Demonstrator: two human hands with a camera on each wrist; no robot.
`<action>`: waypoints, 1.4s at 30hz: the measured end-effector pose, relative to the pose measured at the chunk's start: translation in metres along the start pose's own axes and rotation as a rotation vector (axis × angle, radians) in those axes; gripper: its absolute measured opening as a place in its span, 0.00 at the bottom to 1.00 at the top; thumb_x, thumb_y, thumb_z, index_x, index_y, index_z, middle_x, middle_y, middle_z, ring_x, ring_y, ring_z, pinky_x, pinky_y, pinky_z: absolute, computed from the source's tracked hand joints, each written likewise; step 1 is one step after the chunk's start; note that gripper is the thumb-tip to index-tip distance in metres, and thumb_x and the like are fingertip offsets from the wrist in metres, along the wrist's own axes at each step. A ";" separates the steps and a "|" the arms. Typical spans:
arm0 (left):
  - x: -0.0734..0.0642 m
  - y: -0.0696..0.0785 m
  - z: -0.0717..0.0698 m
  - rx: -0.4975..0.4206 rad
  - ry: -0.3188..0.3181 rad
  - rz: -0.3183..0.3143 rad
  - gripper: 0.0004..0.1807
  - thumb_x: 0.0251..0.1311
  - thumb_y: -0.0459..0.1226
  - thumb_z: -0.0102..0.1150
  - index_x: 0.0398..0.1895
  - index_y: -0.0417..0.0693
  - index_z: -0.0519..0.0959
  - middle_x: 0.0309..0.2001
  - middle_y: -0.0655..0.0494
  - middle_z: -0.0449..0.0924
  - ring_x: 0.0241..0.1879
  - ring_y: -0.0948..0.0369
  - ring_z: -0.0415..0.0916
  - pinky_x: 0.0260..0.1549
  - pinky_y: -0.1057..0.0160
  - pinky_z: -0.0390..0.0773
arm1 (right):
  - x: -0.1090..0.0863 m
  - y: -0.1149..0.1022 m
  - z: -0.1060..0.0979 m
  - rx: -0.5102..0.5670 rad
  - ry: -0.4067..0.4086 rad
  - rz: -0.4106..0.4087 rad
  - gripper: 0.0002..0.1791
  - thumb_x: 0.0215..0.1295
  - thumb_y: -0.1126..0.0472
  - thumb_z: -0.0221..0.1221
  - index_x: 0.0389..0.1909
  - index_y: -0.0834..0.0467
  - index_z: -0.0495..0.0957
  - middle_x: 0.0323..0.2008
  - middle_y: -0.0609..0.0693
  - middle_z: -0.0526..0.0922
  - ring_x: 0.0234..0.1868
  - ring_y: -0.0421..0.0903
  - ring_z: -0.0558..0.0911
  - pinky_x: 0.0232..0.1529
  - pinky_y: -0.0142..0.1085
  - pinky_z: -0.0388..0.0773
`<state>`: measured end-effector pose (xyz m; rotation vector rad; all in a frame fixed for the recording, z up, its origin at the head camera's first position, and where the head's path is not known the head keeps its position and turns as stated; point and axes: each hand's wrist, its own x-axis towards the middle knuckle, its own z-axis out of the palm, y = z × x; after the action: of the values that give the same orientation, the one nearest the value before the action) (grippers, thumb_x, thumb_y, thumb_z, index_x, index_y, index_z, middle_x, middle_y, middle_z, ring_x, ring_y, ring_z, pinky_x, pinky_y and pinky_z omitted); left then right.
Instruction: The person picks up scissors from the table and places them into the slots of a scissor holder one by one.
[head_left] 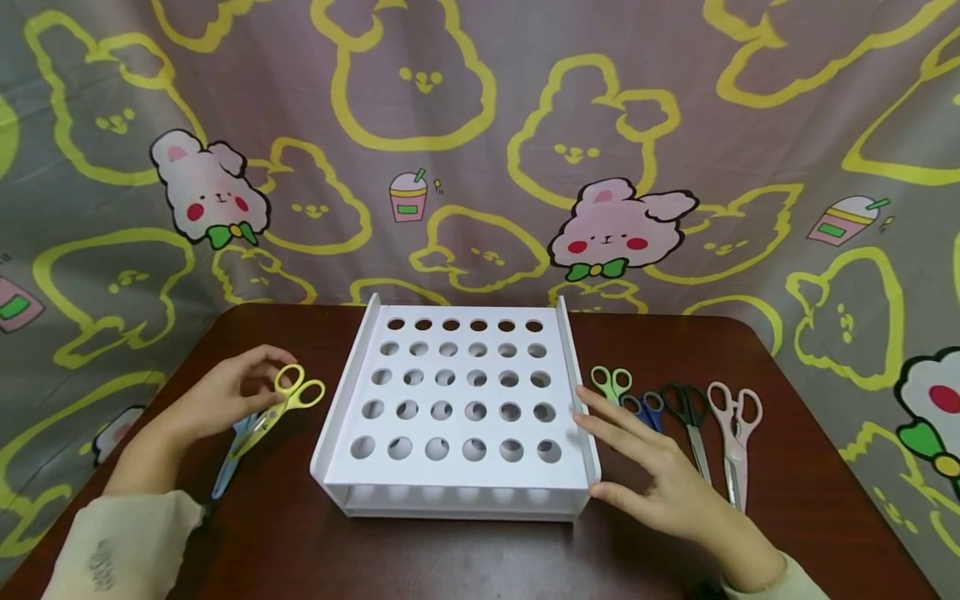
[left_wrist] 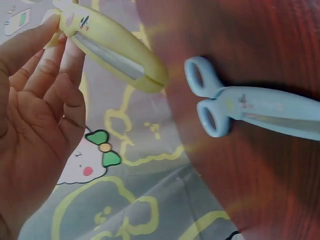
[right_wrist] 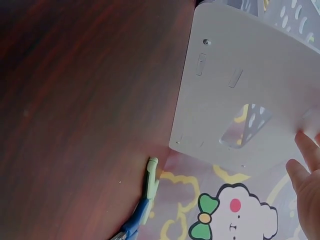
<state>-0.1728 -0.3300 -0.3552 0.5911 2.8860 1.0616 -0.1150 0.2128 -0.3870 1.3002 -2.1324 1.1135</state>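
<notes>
My left hand (head_left: 225, 396) is left of the white rack, pinching yellow scissors (left_wrist: 117, 47) near their handles. The scissors are raised, their covered blades pointing down toward me in the head view. Beneath them, light blue scissors (left_wrist: 270, 107) lie on the table. The white rack (head_left: 450, 474) stands mid-table, its sloping top pierced with rows of round holes; I see nothing standing in them. Against the rack's right side panel (right_wrist: 270, 65) rest the fingertips of my right hand (head_left: 667, 483), fingers extended and spread.
Right of the rack lie light green scissors (head_left: 621, 388), blue scissors (head_left: 655, 412), black-handled scissors (head_left: 697, 442) and pale pink scissors (head_left: 737, 454), partly behind my right hand. A patterned curtain (head_left: 465, 183) hangs behind the dark wooden table (head_left: 450, 558).
</notes>
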 end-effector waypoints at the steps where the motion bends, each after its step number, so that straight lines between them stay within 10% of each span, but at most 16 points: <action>1: -0.001 0.002 -0.001 0.006 0.007 0.009 0.25 0.54 0.26 0.68 0.55 0.40 0.72 0.35 0.53 0.81 0.30 0.69 0.76 0.27 0.67 0.75 | 0.000 0.000 0.000 0.002 0.000 0.001 0.35 0.62 0.50 0.68 0.63 0.68 0.73 0.70 0.67 0.66 0.74 0.48 0.66 0.70 0.27 0.62; 42: -0.012 0.123 -0.020 0.111 0.340 0.340 0.36 0.44 0.17 0.70 0.59 0.45 0.74 0.35 0.71 0.80 0.27 0.72 0.75 0.20 0.73 0.71 | -0.001 -0.001 0.002 0.035 0.005 -0.004 0.35 0.62 0.52 0.68 0.64 0.69 0.72 0.71 0.67 0.65 0.75 0.50 0.64 0.72 0.29 0.58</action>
<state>-0.1219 -0.2611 -0.2640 1.0314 3.2329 1.1406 -0.1136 0.2115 -0.3881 1.3147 -2.1152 1.1558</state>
